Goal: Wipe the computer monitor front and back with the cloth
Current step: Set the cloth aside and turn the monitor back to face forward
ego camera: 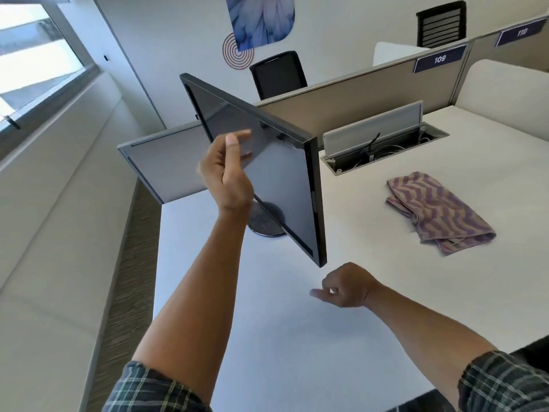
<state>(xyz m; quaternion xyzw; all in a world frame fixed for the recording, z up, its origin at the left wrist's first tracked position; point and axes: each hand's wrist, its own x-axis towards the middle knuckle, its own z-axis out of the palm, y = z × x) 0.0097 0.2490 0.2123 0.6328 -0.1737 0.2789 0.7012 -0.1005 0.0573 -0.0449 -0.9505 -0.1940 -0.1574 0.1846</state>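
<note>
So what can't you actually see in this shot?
Head view only:
- Monitor back: faces away from the camera.
- Its stand: mostly behind the screen and the left hand.
- Left fingertips: motion-blurred, so contact with the screen is unclear.
- Cloth underside: folded against the desk.

Monitor stand (266, 223) mostly behind screen (left fingertips (245, 134) blurred)
</note>
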